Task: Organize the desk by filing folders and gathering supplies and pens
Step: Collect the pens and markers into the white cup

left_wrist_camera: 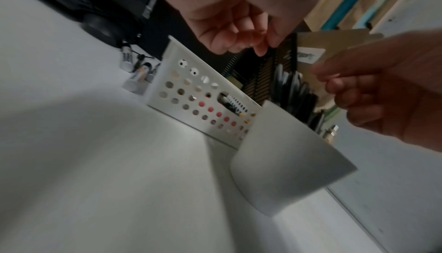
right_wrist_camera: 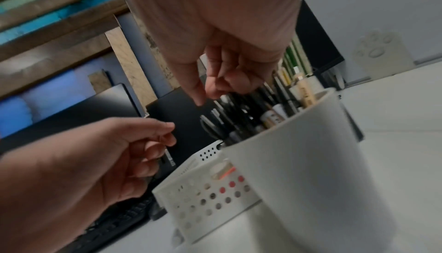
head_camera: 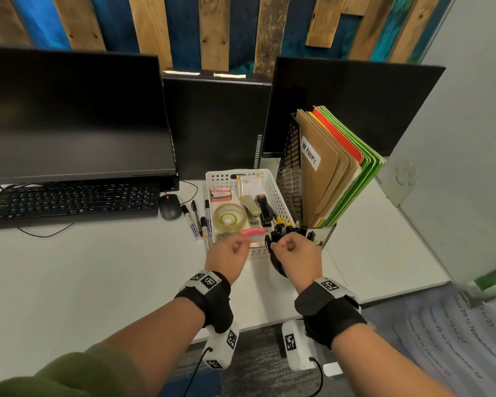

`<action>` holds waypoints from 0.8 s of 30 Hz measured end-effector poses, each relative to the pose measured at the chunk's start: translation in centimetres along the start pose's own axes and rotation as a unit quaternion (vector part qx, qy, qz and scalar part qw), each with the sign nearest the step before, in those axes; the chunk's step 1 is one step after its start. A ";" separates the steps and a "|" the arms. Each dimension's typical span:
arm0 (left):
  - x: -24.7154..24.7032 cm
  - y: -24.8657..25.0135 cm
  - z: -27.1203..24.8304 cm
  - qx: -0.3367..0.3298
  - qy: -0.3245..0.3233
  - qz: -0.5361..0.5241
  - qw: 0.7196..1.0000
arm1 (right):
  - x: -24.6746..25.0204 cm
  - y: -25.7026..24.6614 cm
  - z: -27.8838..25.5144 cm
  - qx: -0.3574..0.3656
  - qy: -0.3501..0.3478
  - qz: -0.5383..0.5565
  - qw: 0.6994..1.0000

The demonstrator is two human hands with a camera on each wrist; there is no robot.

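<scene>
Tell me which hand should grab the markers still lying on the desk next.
Left. The left hand hovers over the basket's near left corner, right beside the loose markers. The right hand is over the pen cup, farther away across the basket.

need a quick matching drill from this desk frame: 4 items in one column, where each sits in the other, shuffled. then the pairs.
Items:
1. tape roll
2. loose markers
3. folders
4. mouse

Places:
A. upright in the black mesh file holder
B. lying on the desk between mouse and basket
C. inside the white perforated basket
D. on the desk just right of the keyboard

Pairs: 1-C, 2-B, 3-A, 4-D
</scene>
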State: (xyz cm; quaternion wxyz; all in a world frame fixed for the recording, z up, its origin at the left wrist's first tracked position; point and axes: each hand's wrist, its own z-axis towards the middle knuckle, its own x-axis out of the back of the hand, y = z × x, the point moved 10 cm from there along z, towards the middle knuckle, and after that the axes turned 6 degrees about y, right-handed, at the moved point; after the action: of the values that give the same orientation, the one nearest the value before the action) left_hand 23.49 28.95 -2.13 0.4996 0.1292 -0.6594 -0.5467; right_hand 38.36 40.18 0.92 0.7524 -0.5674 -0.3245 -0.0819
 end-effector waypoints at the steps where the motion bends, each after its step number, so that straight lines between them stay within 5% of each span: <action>1: 1.0 -0.9 0.4 0.014 0.017 -0.011 1.000 | -0.7 -0.7 -0.2 0.006 -0.004 0.017 1.000; 7: 6.4 -7.1 2.9 0.109 0.069 -0.026 0.991 | -6.8 -4.5 -1.6 0.031 -0.048 0.044 0.997; 13: 7.7 -13.4 5.7 0.194 -0.018 0.065 0.979 | -13.6 -6.4 -2.4 0.044 -0.101 -0.017 0.994; 19: 7.9 -15.5 8.2 0.187 -0.082 0.084 0.975 | -20.9 -5.5 -3.5 0.009 -0.210 -0.132 0.969; 24: 6.8 -15.9 10.8 0.163 -0.144 0.084 0.972 | -23.7 -4.7 -2.7 -0.005 -0.218 -0.201 0.955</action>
State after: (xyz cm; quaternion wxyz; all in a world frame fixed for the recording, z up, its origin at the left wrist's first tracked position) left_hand 5.73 24.58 -11.10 0.4156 0.0734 -0.8132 -0.4007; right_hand 18.71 30.32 -9.52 0.6281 -0.4986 -0.5876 -0.1073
